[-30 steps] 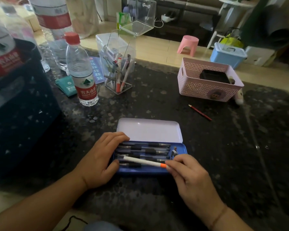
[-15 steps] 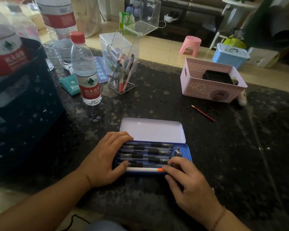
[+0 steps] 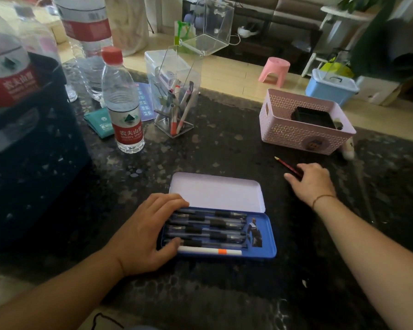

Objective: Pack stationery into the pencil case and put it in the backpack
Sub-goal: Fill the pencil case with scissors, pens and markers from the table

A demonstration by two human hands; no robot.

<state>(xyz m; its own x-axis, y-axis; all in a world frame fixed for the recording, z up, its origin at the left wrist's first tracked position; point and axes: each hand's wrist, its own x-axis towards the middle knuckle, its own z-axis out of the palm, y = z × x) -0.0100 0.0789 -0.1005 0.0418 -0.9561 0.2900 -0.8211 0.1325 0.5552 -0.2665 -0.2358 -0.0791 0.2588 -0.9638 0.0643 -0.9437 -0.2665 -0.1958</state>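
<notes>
The open pencil case (image 3: 224, 254) lies at the near middle of the worktop (image 3: 224, 148), its lid (image 3: 217, 192) folded away behind it and pens (image 3: 210, 225) lying in rows inside. The left hand (image 3: 143, 234) rests on its left end. Right of the lid, the right hand (image 3: 312, 181) lies on a pencil (image 3: 287, 165). Behind that stands a basket (image 3: 301, 129). At the far left stand a bottle (image 3: 123, 103) and a pen holder (image 3: 177, 101).

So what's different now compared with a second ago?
The right hand let go of the white pen, now lying along the near edge of the blue pencil case, and moved away right onto the red pencil on the table. The left hand stayed on the case's left end; the lid is open as before.
</notes>
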